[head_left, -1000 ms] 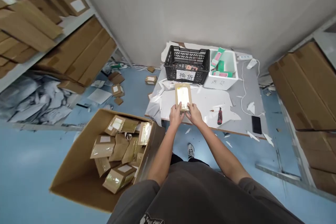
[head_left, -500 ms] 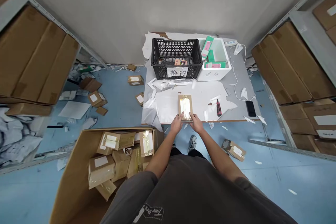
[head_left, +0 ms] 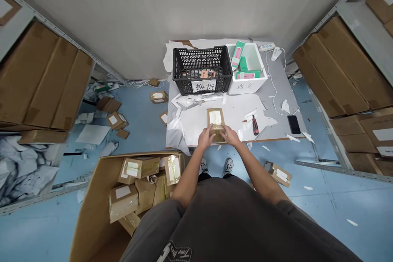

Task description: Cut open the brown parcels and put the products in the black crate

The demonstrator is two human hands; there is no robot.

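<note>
Fingers of the left hand (head_left: 206,137) and right hand (head_left: 230,135) clamp the taped parcel (head_left: 216,119) between them, at the table (head_left: 278,102)'s near edge! Bare white sheet (head_left: 196,120) spreads leftward; rightward, beyond a gap, lies the red-and-black cutter (head_left: 255,125); black crate (head_left: 202,69) ahead.

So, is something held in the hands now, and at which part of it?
Yes: a taped cardboard box, held by its near end, left hand and right hand on opposite sides.
</note>
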